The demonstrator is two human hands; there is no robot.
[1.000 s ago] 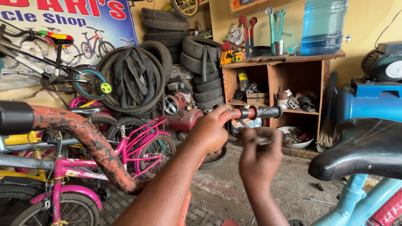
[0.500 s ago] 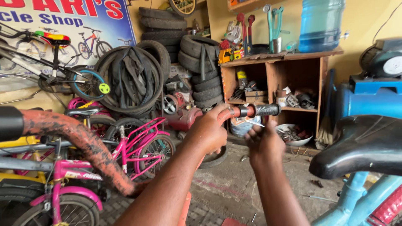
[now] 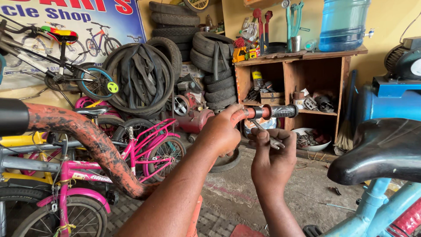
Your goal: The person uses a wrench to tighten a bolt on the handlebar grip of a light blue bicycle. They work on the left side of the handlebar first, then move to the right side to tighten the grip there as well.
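A: Bike shop, packed. Wooden shelf [image 3: 302, 83] at the back wall, tyre stack [image 3: 210, 57] beside it, pink bike [image 3: 131, 162] low on the left, blue bike's black saddle [image 3: 377, 149] crowding in from the right. Open floor [image 3: 272, 188] only in the middle strip, under the forearms.

B: Room around the hands?

A: Tight sideways: orange frame tube [image 3: 87, 140] left, saddle right. Free above and toward the shelf (nothing between the bar end and the shelf in this view).

B: Where's the handlebar?

A: Handlebar [image 3: 256, 113] runs level across centre, ending in a black grip [image 3: 283, 110] that sticks out to the right, past both hands.

B: Hands?

A: Left hand [image 3: 221, 131] wrapped around the bar, fingers closed on it, just inboard of the grip. Right hand [image 3: 274, 160] sits just below, fingers closed on a small metal spanner [image 3: 265, 136]; its upper end reaches the bar beside the grip. Can't tell whether it actually engages anything.

B: Bar condition?

A: Orange-red paint, worn, with a short bare band next to the ribbed black grip.
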